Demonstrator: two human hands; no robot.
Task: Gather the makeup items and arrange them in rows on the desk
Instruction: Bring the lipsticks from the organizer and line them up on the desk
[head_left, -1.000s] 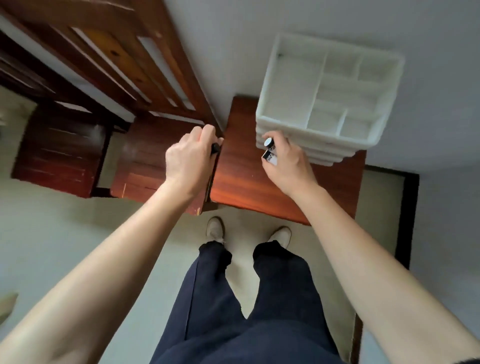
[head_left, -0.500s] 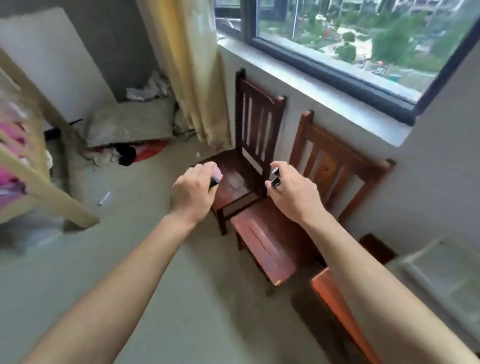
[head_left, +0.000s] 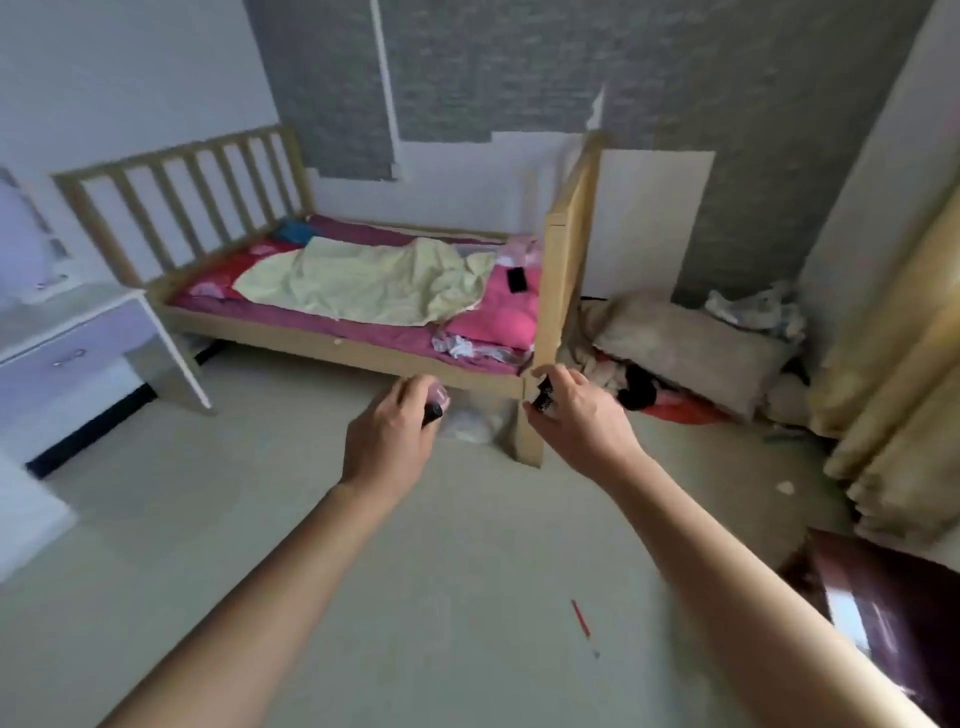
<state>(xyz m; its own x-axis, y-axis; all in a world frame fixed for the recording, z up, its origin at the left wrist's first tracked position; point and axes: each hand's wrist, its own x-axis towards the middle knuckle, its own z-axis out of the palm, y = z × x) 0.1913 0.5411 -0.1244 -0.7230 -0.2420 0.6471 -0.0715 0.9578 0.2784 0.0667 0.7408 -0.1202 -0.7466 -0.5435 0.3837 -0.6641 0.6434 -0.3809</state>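
The left hand (head_left: 387, 441) grips a dark tube (head_left: 434, 411) and the right hand (head_left: 577, 422) pinches a black stick (head_left: 543, 398), both held out front, likely for carrying to the desk (head_left: 78, 325) well left of them.

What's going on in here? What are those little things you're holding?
A person holds a small makeup item in each hand. The left hand grips a dark tube with a pink end; the right hand pinches a small black container. Both hang over the floor, facing the wooden bed. The white desk sits off to the left.
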